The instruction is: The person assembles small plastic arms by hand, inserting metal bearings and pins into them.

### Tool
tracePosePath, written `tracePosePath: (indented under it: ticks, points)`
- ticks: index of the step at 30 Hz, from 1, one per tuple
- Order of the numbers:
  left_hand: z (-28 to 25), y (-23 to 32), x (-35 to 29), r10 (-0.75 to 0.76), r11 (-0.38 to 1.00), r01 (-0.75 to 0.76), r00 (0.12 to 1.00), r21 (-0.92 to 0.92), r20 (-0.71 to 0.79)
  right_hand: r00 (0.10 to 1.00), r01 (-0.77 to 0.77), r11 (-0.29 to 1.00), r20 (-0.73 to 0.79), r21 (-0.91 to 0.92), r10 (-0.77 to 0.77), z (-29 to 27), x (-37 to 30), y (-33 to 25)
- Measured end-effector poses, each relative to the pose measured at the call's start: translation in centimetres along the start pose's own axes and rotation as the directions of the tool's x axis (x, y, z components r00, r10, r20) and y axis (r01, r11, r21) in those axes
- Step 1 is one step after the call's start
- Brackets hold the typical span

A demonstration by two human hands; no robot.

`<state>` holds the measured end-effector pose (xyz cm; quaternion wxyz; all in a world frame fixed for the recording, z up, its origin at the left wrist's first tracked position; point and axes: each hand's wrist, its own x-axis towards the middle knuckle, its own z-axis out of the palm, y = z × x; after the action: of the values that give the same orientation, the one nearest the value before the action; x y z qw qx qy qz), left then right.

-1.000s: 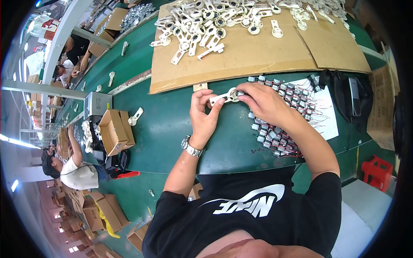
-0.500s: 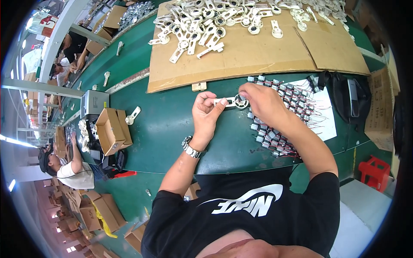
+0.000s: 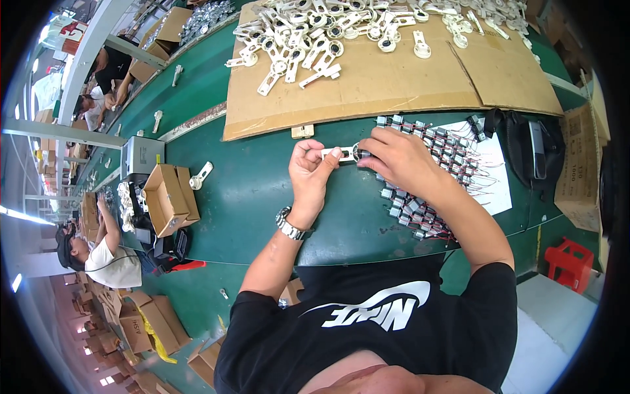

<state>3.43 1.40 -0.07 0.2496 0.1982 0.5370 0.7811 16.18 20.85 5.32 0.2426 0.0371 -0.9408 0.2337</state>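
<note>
Above the green table, a white plastic housing [image 3: 339,155] with a long slotted handle and a round end is held level between my hands. My left hand [image 3: 310,176] pinches the handle end between thumb and fingers. Closed over the round end, my right hand [image 3: 401,156] hides most of it; something dark shows inside the ring, too covered to name. Rows of small grey motors [image 3: 453,154] with red and dark wires lie right of my hands, partly on a white sheet [image 3: 500,187] and beneath my right forearm.
A heap of similar white housings [image 3: 315,29] covers the back of a cardboard sheet [image 3: 394,92]. Open cardboard box [image 3: 172,203], single housing [image 3: 201,176] and grey metal box [image 3: 142,156] stand left. A black bag [image 3: 535,154] lies right. Co-workers sit along the left.
My right fingers have shifted slightly left and now cover more of the round end. Loose parts on the far-left belt have moved a little nearer. One co-worker's arm has moved.
</note>
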Motion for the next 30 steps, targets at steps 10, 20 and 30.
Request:
tracePosePath:
  ticks: [10,20,30]
  points:
    - [0.5,0.2,-0.1,0.018,0.998,-0.017,0.999,0.064,-0.028,0.998,0.0,0.997,0.064,0.076,-0.005,-0.2,0.0,0.4]
    - [0.7,0.4,-0.3,0.087,0.985,-0.082,0.996,0.15,-0.031,0.996,0.065,0.994,0.056,0.086,-0.07,-0.1,0.1,0.0]
    - [0.3,0.4,-0.1,0.089,0.992,-0.088,0.996,0.087,-0.005,0.999,0.006,0.997,0.042,0.072,-0.009,-0.4,0.3,-0.6]
